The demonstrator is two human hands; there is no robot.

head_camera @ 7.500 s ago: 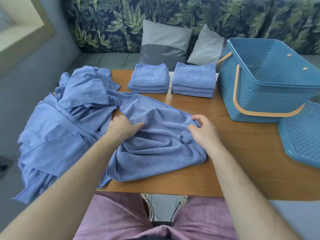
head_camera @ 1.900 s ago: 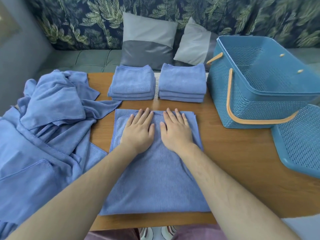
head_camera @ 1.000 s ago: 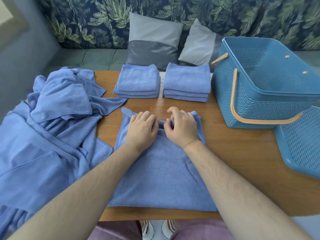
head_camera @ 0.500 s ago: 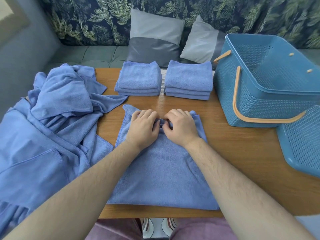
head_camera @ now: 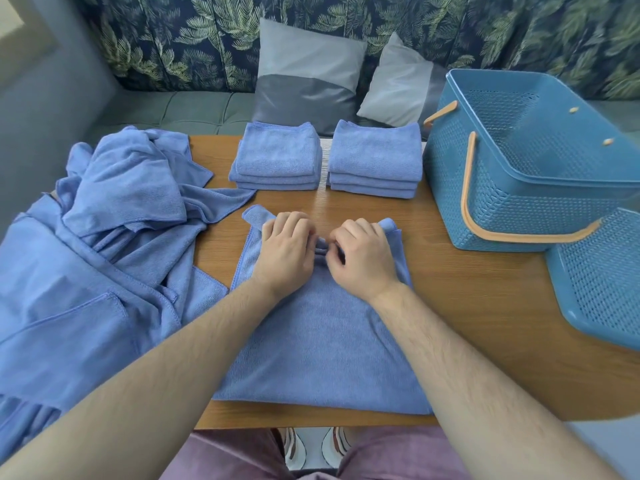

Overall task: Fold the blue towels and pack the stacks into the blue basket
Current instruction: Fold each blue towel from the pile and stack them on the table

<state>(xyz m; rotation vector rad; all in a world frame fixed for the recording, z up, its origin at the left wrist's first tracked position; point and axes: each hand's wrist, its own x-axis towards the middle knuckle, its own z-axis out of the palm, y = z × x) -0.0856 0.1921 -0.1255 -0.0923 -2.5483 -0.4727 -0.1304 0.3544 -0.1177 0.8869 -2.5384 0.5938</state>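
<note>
Our left hand (head_camera: 285, 252) and right hand (head_camera: 363, 259) both pinch the far edge of the towel (head_camera: 318, 344) spread on the surface (head_camera: 471, 306). We should draw it evenly to the near edge, matching corners. The basket (head_camera: 512, 206) stands at right.

Single head view, looking forward-down, close over table (head_camera: 467, 306).

Leaf-print sofa (head_camera: 214, 36), two grey cushions (head_camera: 304, 74), wooden table (head_camera: 485, 306)
</note>
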